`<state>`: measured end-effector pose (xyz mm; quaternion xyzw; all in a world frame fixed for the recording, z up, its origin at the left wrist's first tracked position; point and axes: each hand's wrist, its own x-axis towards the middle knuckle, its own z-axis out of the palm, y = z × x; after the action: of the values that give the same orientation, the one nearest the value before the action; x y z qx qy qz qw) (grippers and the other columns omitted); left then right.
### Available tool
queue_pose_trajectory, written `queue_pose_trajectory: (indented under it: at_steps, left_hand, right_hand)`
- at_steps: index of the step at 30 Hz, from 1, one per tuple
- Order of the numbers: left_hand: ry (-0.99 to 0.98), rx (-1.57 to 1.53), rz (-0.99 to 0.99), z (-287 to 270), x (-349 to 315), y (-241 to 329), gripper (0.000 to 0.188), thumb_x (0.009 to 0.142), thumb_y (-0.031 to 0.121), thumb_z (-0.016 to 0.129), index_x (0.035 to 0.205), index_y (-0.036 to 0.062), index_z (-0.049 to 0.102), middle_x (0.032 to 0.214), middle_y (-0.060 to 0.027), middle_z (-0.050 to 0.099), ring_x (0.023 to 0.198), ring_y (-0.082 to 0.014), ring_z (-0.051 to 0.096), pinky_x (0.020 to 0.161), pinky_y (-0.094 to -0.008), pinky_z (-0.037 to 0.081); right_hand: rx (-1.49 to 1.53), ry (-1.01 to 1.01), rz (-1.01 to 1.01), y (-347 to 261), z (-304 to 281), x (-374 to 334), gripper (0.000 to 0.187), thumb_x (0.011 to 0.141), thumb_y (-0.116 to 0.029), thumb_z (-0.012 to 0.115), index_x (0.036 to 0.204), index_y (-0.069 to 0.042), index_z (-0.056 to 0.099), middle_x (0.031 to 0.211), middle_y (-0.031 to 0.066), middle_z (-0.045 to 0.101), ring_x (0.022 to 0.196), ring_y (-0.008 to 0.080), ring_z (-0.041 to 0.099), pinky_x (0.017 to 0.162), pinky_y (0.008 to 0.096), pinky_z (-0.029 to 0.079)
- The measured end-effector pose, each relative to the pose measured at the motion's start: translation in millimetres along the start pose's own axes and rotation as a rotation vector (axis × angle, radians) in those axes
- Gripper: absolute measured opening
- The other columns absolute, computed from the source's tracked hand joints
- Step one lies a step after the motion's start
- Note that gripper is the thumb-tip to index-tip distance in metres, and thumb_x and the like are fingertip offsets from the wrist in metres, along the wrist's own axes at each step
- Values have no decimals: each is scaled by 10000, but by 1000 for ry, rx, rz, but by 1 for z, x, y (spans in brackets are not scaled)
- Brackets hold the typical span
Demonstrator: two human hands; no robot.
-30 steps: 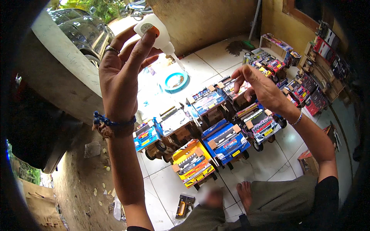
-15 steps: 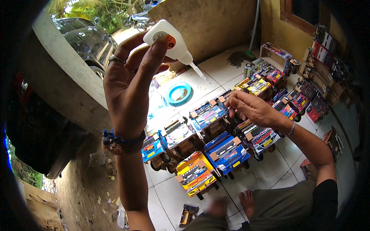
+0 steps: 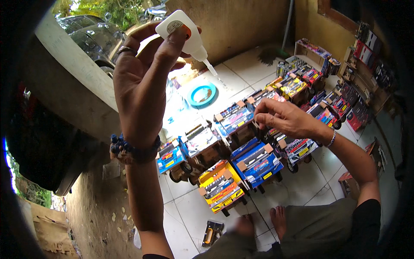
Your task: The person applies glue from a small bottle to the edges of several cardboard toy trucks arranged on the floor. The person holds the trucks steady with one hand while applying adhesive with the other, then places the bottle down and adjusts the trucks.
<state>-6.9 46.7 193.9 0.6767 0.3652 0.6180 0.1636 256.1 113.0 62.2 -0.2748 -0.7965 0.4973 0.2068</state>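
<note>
Raised at the upper left, my left hand grips a white squeeze glue bottle between thumb and fingers. The bottle is tilted, its thin nozzle pointing down to the right above the floor. My right hand hangs over the rows of toy trucks, its fingers curled in with the thumb against them; whatever they pinch, if anything, is too small to make out. Beneath and around it stand a blue toy truck, a yellow toy truck and a white toy truck, with small tan blocks on their fronts.
A light-blue dish with brown bits lies on the tiles beyond the trucks. A black staple gun rests near my feet. More toy trucks and wooden parts line the right wall. A broom leans at the back wall.
The glue bottle and my left hand have shifted slightly left and up in view. My right hand keeps its curled pose over the trucks. The view has tilted a little.
</note>
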Motion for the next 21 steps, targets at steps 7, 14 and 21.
queue_pose_trajectory:
  at_steps: [7, 14, 21]
  left_hand:
    - [-101, 21, -240, -10, -42, -70, 418, 924, 185, 724, 1282, 24, 582, 1120, -95, 716, 1005, -130, 646, 828, -271, 532]
    - [24, -43, -500, -6, -100, -143, 331, 928, 190, 731, 1187, 3, 646, 1078, -74, 722, 957, -105, 666, 830, -257, 531]
    - [162, -187, -526, 8, -129, -176, 315, 963, 143, 674, 1224, -18, 602, 1119, -112, 720, 1028, -170, 683, 864, -305, 569]
  right_hand:
    - [-123, 11, -14, 8, 0, -15, 218, 1004, -244, 607, 1073, -40, 578, 950, 35, 643, 812, 90, 610, 665, 247, 474]
    - [-194, 49, -12, 19, 11, -34, 271, 981, -265, 632, 1075, -15, 586, 950, 57, 639, 856, 115, 616, 712, 270, 482]
    - [-197, 76, -26, 24, 23, -31, 303, 981, -278, 628, 1090, 2, 589, 974, 86, 645, 885, 152, 642, 738, 284, 490]
